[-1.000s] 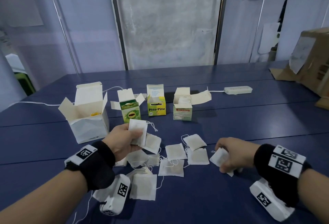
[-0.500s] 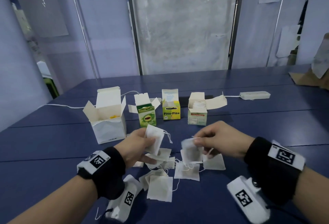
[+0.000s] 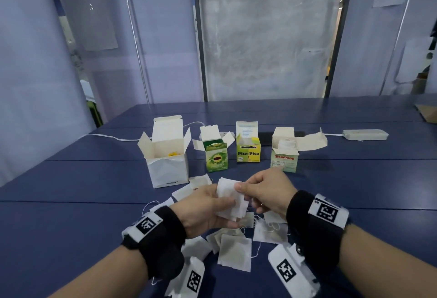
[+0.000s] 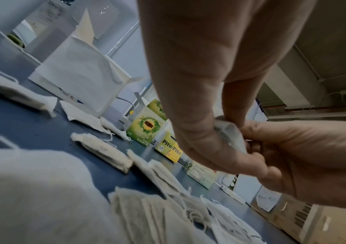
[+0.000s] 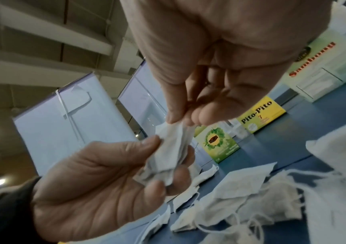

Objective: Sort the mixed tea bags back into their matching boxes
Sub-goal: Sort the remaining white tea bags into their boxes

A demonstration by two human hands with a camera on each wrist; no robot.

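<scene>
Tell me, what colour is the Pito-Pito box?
The Pito-Pito box is bright yellow with black lettering, clearest in the head view.

Beyond our hands (image 3: 238,203), four boxes (image 3: 248,150) in a row on the table (image 3: 71,203); loose tea bags (image 3: 234,254) scattered under and behind them.

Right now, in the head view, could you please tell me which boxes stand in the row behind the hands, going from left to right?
White box → green box → Pito-Pito box → Sambong box.
</scene>
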